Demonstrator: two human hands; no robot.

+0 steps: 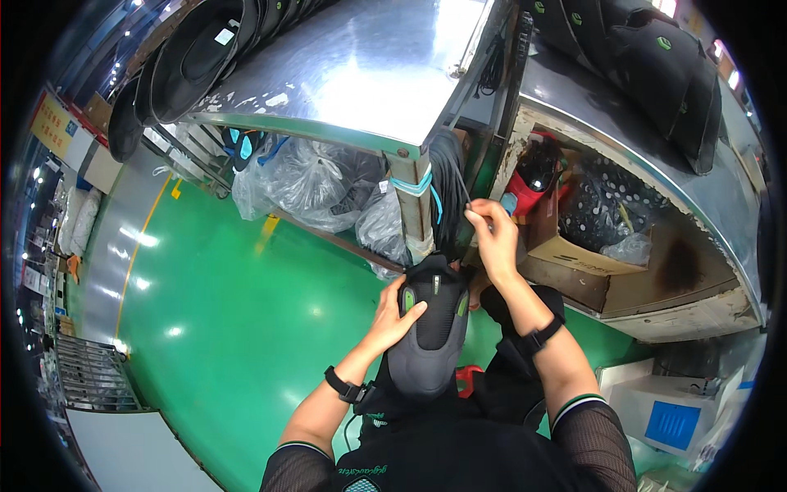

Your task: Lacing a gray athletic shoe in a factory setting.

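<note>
Best w/ left hand [398, 316] clamped on grey-black shoe [430, 332] in lap below steel bench [361, 74] front edge, right hand [494, 238] pinching dark lace [459, 184] taut, pulled straight, no slack.

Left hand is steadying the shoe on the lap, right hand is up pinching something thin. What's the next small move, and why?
Probably draw the right hand farther up and away, while the left hand keeps pressing the black and grey shoe. A thin strand seems pinched in the raised fingers, though it is too fine to confirm.
</note>
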